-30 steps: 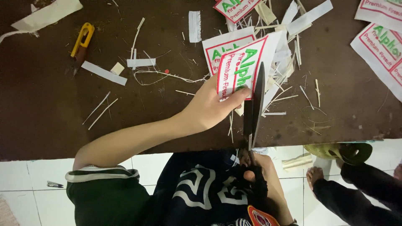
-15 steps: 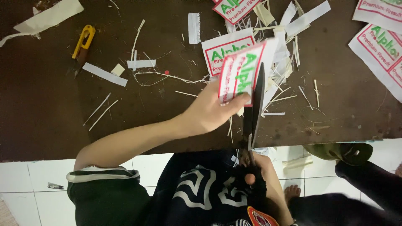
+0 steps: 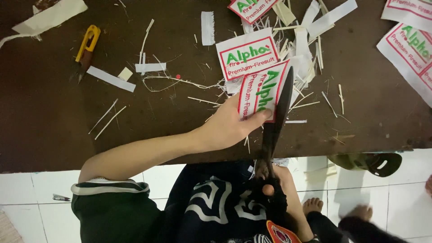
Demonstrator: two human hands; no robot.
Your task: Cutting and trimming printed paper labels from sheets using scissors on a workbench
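A white embroidered cloth label with a red border (image 3: 262, 92) is pinched at its near edge by the left hand (image 3: 229, 128), above the dark brown table (image 3: 54, 126). Black long-bladed scissors (image 3: 276, 119), gripped by the right hand (image 3: 270, 191), run along its right edge. Thin and limp, the label is judged best held close to the cut.

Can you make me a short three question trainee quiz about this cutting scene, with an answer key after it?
1. True or false: the left hand holds the embroidered patch that is being cut.
2. Which tool does the right hand work? A: black scissors B: the yellow thread snips C: a knife
3. Fill in: the scissor blades run along the patch's ____ edge as seen in the head view.

Key: 1 true; 2 A; 3 right.
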